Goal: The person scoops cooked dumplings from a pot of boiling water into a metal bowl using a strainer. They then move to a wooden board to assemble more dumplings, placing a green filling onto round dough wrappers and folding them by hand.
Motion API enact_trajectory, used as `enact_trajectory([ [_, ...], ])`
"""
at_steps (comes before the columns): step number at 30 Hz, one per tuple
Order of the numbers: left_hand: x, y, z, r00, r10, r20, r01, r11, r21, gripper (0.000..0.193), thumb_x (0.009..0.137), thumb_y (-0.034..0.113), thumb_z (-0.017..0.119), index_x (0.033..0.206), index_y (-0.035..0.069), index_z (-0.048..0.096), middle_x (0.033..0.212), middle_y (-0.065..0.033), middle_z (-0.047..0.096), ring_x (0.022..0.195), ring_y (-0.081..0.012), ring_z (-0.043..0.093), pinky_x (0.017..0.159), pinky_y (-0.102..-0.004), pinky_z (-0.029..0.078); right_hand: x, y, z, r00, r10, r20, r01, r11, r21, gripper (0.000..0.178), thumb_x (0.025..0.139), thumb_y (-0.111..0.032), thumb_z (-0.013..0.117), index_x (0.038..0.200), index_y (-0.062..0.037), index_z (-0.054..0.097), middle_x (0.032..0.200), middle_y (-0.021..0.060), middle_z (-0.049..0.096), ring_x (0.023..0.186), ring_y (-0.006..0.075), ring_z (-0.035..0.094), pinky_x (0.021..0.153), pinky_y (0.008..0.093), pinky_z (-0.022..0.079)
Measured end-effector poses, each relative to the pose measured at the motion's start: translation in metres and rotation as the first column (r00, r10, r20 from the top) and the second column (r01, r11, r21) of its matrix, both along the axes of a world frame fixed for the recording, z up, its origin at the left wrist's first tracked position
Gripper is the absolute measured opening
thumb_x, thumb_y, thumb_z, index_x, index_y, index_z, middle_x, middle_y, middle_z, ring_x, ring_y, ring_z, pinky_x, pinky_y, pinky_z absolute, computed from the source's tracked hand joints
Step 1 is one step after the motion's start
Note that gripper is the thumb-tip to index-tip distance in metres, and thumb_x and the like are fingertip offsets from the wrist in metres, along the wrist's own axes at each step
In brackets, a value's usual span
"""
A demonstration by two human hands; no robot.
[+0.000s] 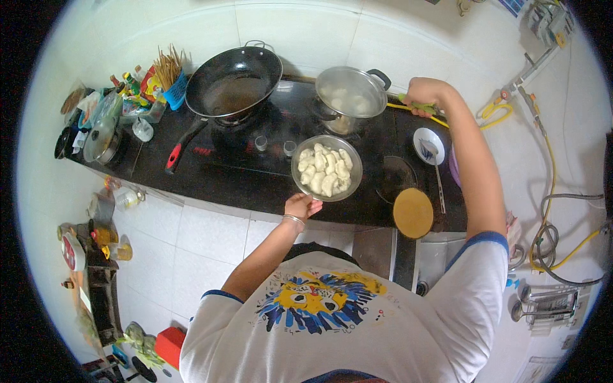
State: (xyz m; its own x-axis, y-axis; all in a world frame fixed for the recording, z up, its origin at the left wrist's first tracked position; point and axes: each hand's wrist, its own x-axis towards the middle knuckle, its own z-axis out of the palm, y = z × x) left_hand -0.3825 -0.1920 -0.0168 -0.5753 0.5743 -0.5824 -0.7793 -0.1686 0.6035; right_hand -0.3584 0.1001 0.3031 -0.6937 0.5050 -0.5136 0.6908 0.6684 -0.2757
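Dumplings sit nearside of the pot, left hand gripping their bowl by its near rim, right hand clasping something green.

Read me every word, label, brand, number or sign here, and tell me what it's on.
Nothing is legible enough to quote.
Black cooktop: red markings, too small to read.
White shirt: small marks around the lion print, too blurred to make out.
Yellow-and-red packet by the wooden sticks: too small to read.
Red-and-white container at the left: too blurred.
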Motion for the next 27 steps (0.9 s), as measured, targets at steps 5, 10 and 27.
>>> enact_trajectory([
  [5, 0.001, 0.001, -0.001, 1.0, 0.0, -0.01, 0.0, 1.0, 0.002, 0.006, 0.085, 0.003, 0.048, 0.088, -0.001, 0.044, 0.078, -0.0152, 0.057, 0.069, -0.026, 0.062, 0.066, -0.039, 0.054, 0.011, 0.025, -0.004, 0.964, -0.252, 0.084, 0.263, 0.854, -0.45, 0.022, 0.086, -0.016, 0.047, 0.079, 0.0045, 0.052, 0.059, 0.0061, 0.053, 0.039, 0.008, 0.044, 0.033, 0.0214, 0.037],
  [10, -0.001, 0.0, 0.0, 1.0, -0.018, -0.011, 0.018, 1.0, -0.008, 0.007, 0.085, 0.003, 0.048, 0.088, -0.002, 0.044, 0.079, -0.0153, 0.057, 0.069, -0.0246, 0.061, 0.066, -0.0374, 0.054, 0.021, 0.023, -0.034, 0.871, -0.475, 0.125, 0.398, 0.533, -0.747, 0.027, 0.089, -0.018, 0.043, 0.095, 0.0073, 0.046, 0.065, 0.0055, 0.053, 0.038, 0.0049, 0.043, 0.029, 0.0159, 0.039],
  [27, -0.001, 0.0, -0.001, 0.998, -0.052, -0.033, 0.052, 0.999, -0.009, 0.006, 0.085, 0.003, 0.047, 0.087, -0.002, 0.044, 0.079, -0.0154, 0.057, 0.069, -0.0244, 0.062, 0.066, -0.0369, 0.055, 0.067, -0.007, -0.085, 0.667, -0.73, 0.149, 0.153, -0.062, -0.986, 0.035, 0.093, -0.018, 0.038, 0.112, 0.0115, 0.037, 0.064, 0.0008, 0.045, 0.04, 0.0023, 0.037, 0.028, 0.0124, 0.031],
])
